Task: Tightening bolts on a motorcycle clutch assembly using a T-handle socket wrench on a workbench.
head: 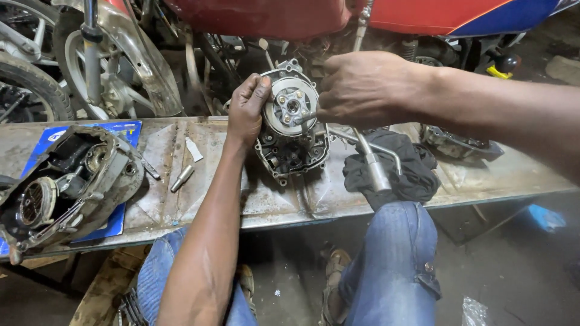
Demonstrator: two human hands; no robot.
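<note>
Nearest the camera, two knees in blue jeans [393, 265] sit under the front edge of a worn metal bench [199, 199], with sandalled feet partly hidden in the shadow below. The left hand [248, 108] rises from the near edge and is curled closed around the left rim of a round clutch [293, 105], thumb pressed on its face, steadying the engine case [291, 151] that stands upright near the middle of the bench. The right hand [362, 87] comes in from the right, closed in a fist against the clutch's right side; what it grips is mostly hidden under the fingers, though a T-shaped wrench [371, 157] slants down from beneath it toward a black rag [399, 169]. On the bench's left end a second engine cover [66, 181] lies on a blue sheet [112, 220], cut off by the frame edge. Between it and the case lie a small socket [181, 178] and a pale strip [194, 149]. At the back edge, spoked wheels [36, 66] and a red tank [266, 18] are cropped at the top.
</note>
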